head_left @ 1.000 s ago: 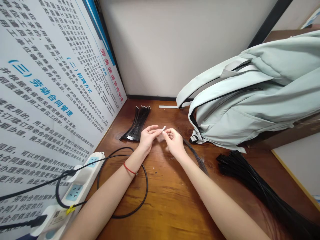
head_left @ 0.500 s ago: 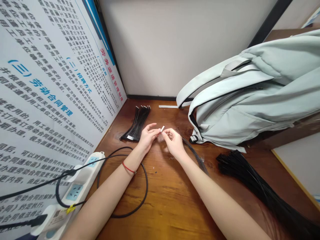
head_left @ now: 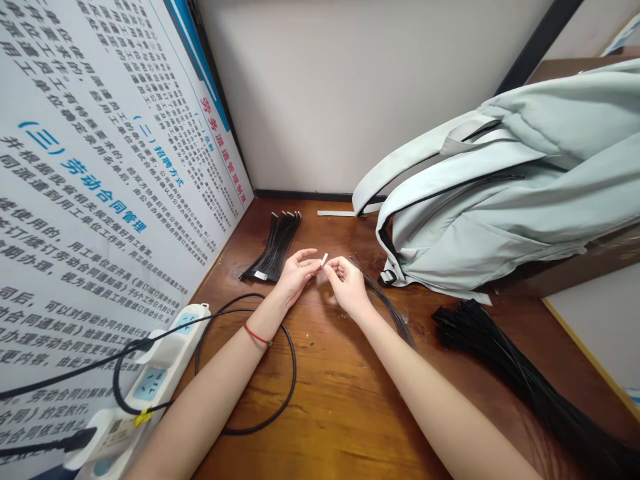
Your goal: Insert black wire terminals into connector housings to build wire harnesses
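A small white strip (head_left: 325, 259), perhaps tape or a label, is pinched between my fingertips above the table. My left hand (head_left: 299, 275) holds its lower end with thumb and forefinger, the other fingers loosely curled. On the other side, my right hand (head_left: 347, 283) is closed, its thumb and forefinger at the strip. Whether a thin strand runs through the strip is too small to tell. Under and beside the right hand lies a loose bunch of thin black strands (head_left: 393, 312). Left of my left hand is a flat, fanned bundle of black strands (head_left: 276, 248) with white-tipped ends.
A thick black bundle (head_left: 505, 360) lies to the right. A pale green backpack (head_left: 480, 200) fills the back right. A white strip (head_left: 335, 213) lies by the back wall. On the left are a power strip (head_left: 150, 380) and a looped black cable (head_left: 293, 380).
The white strip has shifted very slightly in my fingertips. Both hands stay in almost the same place.
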